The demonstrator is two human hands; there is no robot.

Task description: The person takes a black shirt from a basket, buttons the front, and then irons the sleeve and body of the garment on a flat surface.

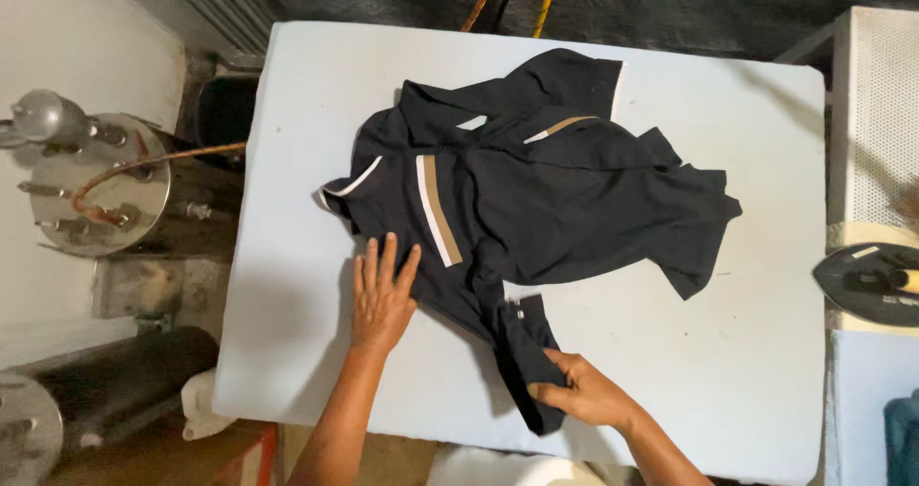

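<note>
pale blue padded table (728, 390), white wall (57, 36), metal boiler (96, 184)

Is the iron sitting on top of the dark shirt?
No, the iron rests on a stand at the right, apart from the dark shirt on the white table.

This looks like a garment-pressing workshop. A padded white ironing table (287, 352) fills the view, a flat iron (871, 280) rests at its right, and a metal steam boiler (96, 184) with copper pipes stands left.
</note>
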